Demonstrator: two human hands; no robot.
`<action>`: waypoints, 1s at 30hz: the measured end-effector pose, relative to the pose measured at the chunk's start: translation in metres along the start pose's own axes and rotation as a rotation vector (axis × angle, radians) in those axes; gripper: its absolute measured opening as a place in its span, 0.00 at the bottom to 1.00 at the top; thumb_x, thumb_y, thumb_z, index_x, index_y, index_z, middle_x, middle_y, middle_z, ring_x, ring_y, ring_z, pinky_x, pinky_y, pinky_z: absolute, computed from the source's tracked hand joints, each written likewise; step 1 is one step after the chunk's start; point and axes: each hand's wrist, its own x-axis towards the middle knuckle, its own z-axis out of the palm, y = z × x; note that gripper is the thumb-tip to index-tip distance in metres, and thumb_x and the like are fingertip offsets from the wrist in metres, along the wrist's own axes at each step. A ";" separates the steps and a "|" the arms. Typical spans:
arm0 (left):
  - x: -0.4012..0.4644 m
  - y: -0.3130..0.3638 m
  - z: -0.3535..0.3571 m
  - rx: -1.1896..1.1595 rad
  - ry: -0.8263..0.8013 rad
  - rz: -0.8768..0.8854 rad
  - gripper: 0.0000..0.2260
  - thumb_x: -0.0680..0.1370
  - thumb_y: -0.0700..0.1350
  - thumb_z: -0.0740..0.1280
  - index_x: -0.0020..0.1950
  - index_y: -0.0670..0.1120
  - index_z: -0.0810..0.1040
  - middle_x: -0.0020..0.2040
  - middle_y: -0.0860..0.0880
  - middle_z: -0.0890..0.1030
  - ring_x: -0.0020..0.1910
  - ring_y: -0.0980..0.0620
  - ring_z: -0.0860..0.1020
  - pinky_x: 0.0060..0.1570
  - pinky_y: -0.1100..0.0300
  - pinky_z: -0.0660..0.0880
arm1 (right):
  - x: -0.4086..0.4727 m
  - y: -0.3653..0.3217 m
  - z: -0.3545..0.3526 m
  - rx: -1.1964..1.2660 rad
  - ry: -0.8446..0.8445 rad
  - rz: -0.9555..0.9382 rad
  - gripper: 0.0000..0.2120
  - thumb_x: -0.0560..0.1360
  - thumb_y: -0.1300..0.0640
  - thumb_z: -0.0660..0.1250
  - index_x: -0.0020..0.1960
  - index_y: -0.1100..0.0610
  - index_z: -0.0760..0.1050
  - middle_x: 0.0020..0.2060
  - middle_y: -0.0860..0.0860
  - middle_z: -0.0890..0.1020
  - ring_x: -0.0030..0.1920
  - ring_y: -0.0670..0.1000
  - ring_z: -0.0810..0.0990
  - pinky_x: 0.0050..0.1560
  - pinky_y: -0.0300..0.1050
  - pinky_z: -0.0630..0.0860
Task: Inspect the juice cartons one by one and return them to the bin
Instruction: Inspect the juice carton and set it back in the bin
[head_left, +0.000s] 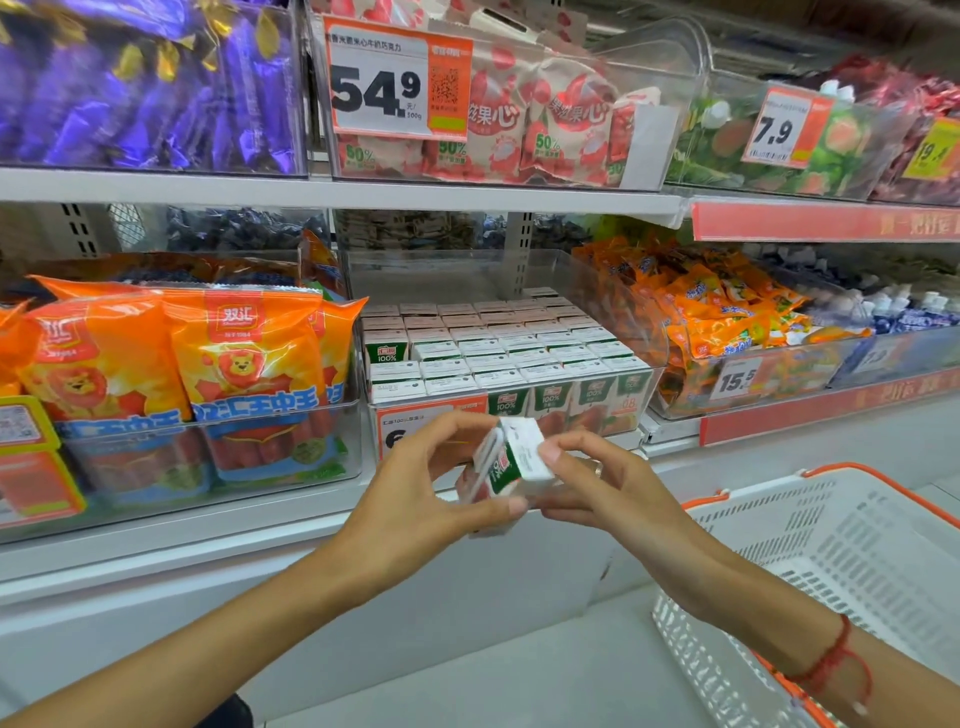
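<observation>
Carton (511, 460) pinched tilted between left hand (441, 483) and right hand (597, 488), under inspection; next, reseat in bin (657, 358).

White shelf (311, 525) carries clear bin (644, 384) of juice cartons (498, 358), flanked by sausage packs (249, 374) and orange snack bags (727, 317).

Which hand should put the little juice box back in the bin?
Probably the left hand. It grips the juice carton from the side nearest the gap in the bin, behind the front-left carton. The right hand also pinches it but sits farther right.
</observation>
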 end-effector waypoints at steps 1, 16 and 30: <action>0.002 0.000 0.000 -0.053 0.019 -0.061 0.23 0.65 0.49 0.79 0.57 0.60 0.77 0.53 0.66 0.81 0.54 0.67 0.79 0.51 0.74 0.74 | 0.000 0.000 0.001 -0.010 0.002 -0.027 0.13 0.74 0.46 0.65 0.54 0.51 0.78 0.47 0.50 0.86 0.47 0.49 0.86 0.52 0.40 0.80; 0.009 0.005 -0.015 -0.552 -0.086 -0.711 0.24 0.67 0.59 0.73 0.59 0.50 0.79 0.49 0.45 0.86 0.47 0.49 0.85 0.43 0.57 0.83 | -0.001 0.000 0.006 -0.173 -0.021 -0.266 0.15 0.65 0.41 0.70 0.51 0.39 0.82 0.46 0.39 0.85 0.45 0.42 0.85 0.43 0.31 0.77; 0.007 -0.001 -0.011 -0.545 -0.115 -0.811 0.29 0.63 0.62 0.74 0.58 0.47 0.78 0.48 0.44 0.86 0.45 0.50 0.86 0.38 0.56 0.83 | 0.003 0.002 -0.004 -0.026 -0.117 0.068 0.19 0.70 0.37 0.65 0.51 0.48 0.85 0.47 0.48 0.86 0.49 0.48 0.85 0.50 0.40 0.81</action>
